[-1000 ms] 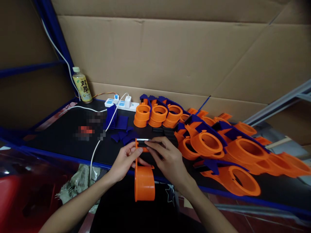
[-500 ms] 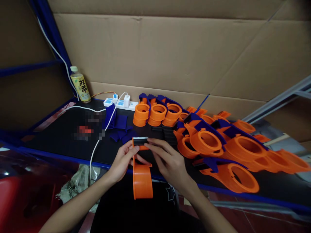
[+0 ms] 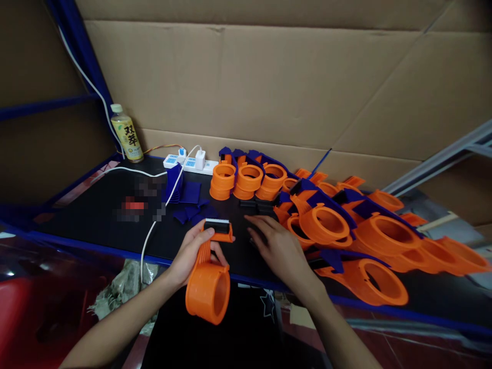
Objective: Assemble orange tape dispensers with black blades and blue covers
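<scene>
My left hand (image 3: 194,253) grips an orange plastic tape-dispenser body (image 3: 209,287) by its neck, tilted so its round hub points down toward me. A black toothed cutter piece (image 3: 216,225) sits at its top end. My right hand (image 3: 279,246) has its fingers stretched out flat over the black tabletop (image 3: 96,220), reaching toward a small stack of black parts (image 3: 257,206) and holding nothing.
A large heap of orange dispenser bodies (image 3: 369,230) with dark blue parts fills the right of the table. Three stacks of orange rings (image 3: 248,180) stand at the back, blue pieces (image 3: 188,197) lie left of them. A power strip (image 3: 188,163), white cable and a drink bottle (image 3: 126,134) sit far left.
My right hand let go of the cutter end and moved right toward the black parts. My left hand tilted the orange dispenser body leftward.
</scene>
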`<action>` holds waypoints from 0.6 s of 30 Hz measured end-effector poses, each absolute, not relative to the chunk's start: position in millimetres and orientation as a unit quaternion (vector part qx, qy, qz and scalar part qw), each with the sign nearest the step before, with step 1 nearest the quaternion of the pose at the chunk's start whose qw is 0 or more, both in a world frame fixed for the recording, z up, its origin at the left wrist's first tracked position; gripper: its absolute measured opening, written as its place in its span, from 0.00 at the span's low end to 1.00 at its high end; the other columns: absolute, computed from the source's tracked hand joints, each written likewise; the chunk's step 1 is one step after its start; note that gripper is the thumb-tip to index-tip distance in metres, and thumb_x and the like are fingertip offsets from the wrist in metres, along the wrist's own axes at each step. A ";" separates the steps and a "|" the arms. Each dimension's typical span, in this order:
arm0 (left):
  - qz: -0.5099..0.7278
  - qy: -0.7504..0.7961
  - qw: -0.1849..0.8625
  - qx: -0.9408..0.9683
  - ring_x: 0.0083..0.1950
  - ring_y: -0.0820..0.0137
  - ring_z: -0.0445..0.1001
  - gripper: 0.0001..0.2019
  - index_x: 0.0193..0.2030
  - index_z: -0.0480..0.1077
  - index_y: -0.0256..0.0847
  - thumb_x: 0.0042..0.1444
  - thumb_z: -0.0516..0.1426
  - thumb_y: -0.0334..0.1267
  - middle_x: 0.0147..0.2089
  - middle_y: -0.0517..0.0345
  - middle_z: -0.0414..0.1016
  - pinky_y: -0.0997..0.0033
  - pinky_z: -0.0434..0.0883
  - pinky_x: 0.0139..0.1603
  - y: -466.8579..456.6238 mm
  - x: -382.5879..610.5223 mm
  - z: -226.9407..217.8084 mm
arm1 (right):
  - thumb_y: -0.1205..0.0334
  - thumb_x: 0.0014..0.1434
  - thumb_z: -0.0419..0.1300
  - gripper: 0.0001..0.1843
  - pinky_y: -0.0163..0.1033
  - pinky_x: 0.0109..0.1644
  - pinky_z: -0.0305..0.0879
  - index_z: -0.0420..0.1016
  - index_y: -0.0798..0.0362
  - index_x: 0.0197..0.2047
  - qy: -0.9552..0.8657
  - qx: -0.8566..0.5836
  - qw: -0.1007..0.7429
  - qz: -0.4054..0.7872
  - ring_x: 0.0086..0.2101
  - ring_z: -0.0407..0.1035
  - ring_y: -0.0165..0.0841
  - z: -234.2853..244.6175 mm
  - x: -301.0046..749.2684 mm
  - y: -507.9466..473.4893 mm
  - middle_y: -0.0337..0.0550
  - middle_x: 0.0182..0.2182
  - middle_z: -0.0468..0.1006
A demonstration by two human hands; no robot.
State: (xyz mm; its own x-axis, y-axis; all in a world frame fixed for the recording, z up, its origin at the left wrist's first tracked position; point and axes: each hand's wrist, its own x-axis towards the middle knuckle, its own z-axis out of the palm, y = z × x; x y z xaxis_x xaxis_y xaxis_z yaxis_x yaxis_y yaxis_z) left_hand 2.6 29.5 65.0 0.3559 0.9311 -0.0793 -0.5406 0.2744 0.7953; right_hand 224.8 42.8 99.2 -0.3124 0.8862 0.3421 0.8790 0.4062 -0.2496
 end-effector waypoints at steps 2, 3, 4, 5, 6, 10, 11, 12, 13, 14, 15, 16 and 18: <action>0.472 0.273 0.756 0.361 0.23 0.65 0.80 0.18 0.52 0.63 0.39 0.61 0.60 0.47 0.43 0.41 0.84 0.73 0.73 0.22 29.3 2.0 64.2 | 0.62 0.71 0.51 0.20 0.45 0.54 0.73 0.70 0.48 0.63 -0.832 -0.513 0.207 0.032 0.55 0.73 0.40 106.4 213.1 51.5 0.46 0.59 0.75; 0.462 0.269 0.760 0.368 0.23 0.65 0.80 0.19 0.52 0.63 0.39 0.61 0.60 0.47 0.42 0.42 0.84 0.73 0.73 0.22 29.2 1.6 63.8 | 0.62 0.71 0.50 0.21 0.45 0.55 0.73 0.69 0.47 0.65 -0.847 -0.493 0.196 0.044 0.56 0.73 0.39 109.9 206.8 56.3 0.45 0.60 0.74; 0.455 0.266 0.763 0.375 0.22 0.65 0.80 0.20 0.52 0.63 0.39 0.60 0.60 0.47 0.39 0.43 0.84 0.74 0.72 0.22 29.1 1.2 63.5 | 0.63 0.71 0.50 0.22 0.45 0.56 0.72 0.68 0.46 0.66 -0.862 -0.470 0.183 0.056 0.57 0.72 0.38 112.7 200.6 61.1 0.44 0.61 0.73; 0.451 0.264 0.763 0.380 0.22 0.65 0.80 0.20 0.52 0.62 0.39 0.60 0.61 0.47 0.37 0.45 0.84 0.74 0.72 0.22 29.0 1.0 63.2 | 0.64 0.71 0.50 0.23 0.44 0.57 0.72 0.66 0.46 0.67 -0.876 -0.445 0.171 0.067 0.58 0.71 0.37 114.7 194.4 66.1 0.44 0.62 0.72; 0.449 0.264 0.763 0.384 0.22 0.65 0.80 0.19 0.52 0.62 0.39 0.60 0.61 0.47 0.35 0.46 0.84 0.75 0.72 0.22 28.9 0.7 62.9 | 0.65 0.71 0.50 0.23 0.43 0.58 0.71 0.65 0.46 0.67 -0.890 -0.421 0.161 0.077 0.59 0.69 0.37 115.7 188.5 71.1 0.44 0.63 0.71; 0.445 0.258 0.759 0.399 0.20 0.66 0.79 0.17 0.49 0.63 0.39 0.61 0.59 0.47 0.34 0.46 0.84 0.75 0.71 0.21 28.7 0.5 61.8 | 0.67 0.71 0.51 0.25 0.41 0.60 0.68 0.64 0.48 0.69 -0.917 -0.371 0.127 0.073 0.63 0.65 0.36 111.4 171.0 89.7 0.47 0.66 0.68; 0.445 0.258 0.758 0.402 0.20 0.65 0.79 0.16 0.49 0.63 0.39 0.61 0.59 0.47 0.34 0.46 0.83 0.75 0.71 0.21 28.9 0.4 61.4 | 0.67 0.71 0.51 0.24 0.41 0.60 0.67 0.65 0.49 0.68 -0.918 -0.375 0.115 0.062 0.63 0.65 0.37 109.4 168.6 93.6 0.48 0.66 0.68; 0.445 0.259 0.756 0.404 0.20 0.65 0.79 0.16 0.48 0.63 0.39 0.61 0.59 0.47 0.33 0.47 0.83 0.75 0.71 0.21 29.2 0.4 60.8 | 0.67 0.70 0.52 0.24 0.41 0.59 0.68 0.67 0.49 0.67 -0.916 -0.384 0.104 0.051 0.62 0.66 0.37 107.7 167.0 96.8 0.49 0.65 0.69; 0.445 0.260 0.755 0.406 0.20 0.65 0.79 0.16 0.48 0.63 0.39 0.61 0.59 0.47 0.30 0.49 0.82 0.75 0.71 0.21 29.5 0.3 60.2 | 0.67 0.70 0.53 0.22 0.40 0.57 0.69 0.69 0.49 0.65 -0.913 -0.394 0.094 0.042 0.60 0.68 0.37 106.5 166.0 99.3 0.49 0.63 0.71; 0.444 0.261 0.754 0.409 0.20 0.64 0.79 0.16 0.48 0.63 0.39 0.61 0.59 0.47 0.27 0.51 0.81 0.75 0.71 0.21 30.0 0.2 59.6 | 0.67 0.69 0.54 0.21 0.40 0.54 0.69 0.71 0.49 0.63 -0.911 -0.403 0.085 0.036 0.57 0.70 0.37 105.9 165.7 100.9 0.49 0.60 0.74; 0.444 0.262 0.752 0.410 0.20 0.64 0.79 0.17 0.48 0.63 0.39 0.61 0.59 0.48 0.25 0.53 0.80 0.75 0.71 0.22 30.3 0.1 58.9 | 0.67 0.69 0.55 0.19 0.39 0.52 0.70 0.74 0.49 0.61 -0.907 -0.411 0.080 0.033 0.55 0.71 0.37 105.9 165.8 101.6 0.49 0.57 0.76; 0.444 0.264 0.751 0.411 0.20 0.64 0.79 0.17 0.48 0.63 0.39 0.61 0.60 0.48 0.23 0.55 0.79 0.75 0.71 0.22 30.7 0.0 58.5 | 0.66 0.68 0.56 0.17 0.38 0.49 0.70 0.75 0.50 0.58 -0.904 -0.419 0.079 0.030 0.53 0.72 0.38 106.4 166.3 101.4 0.49 0.53 0.78; 0.447 0.267 0.750 0.408 0.20 0.64 0.78 0.18 0.48 0.63 0.39 0.60 0.60 0.48 0.22 0.56 0.78 0.75 0.71 0.22 30.9 0.0 58.3 | 0.65 0.68 0.57 0.14 0.38 0.47 0.69 0.78 0.52 0.54 -0.897 -0.433 0.086 0.026 0.50 0.73 0.38 108.3 167.6 99.0 0.50 0.49 0.79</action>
State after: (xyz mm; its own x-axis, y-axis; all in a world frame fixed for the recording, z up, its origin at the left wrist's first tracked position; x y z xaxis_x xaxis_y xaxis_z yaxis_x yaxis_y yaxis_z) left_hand 0.0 30.9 58.3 0.4576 0.8885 -0.0349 -0.4527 0.2666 0.8508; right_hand 167.6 99.0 108.3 -0.6102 0.7814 0.1312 0.7723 0.6235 -0.1217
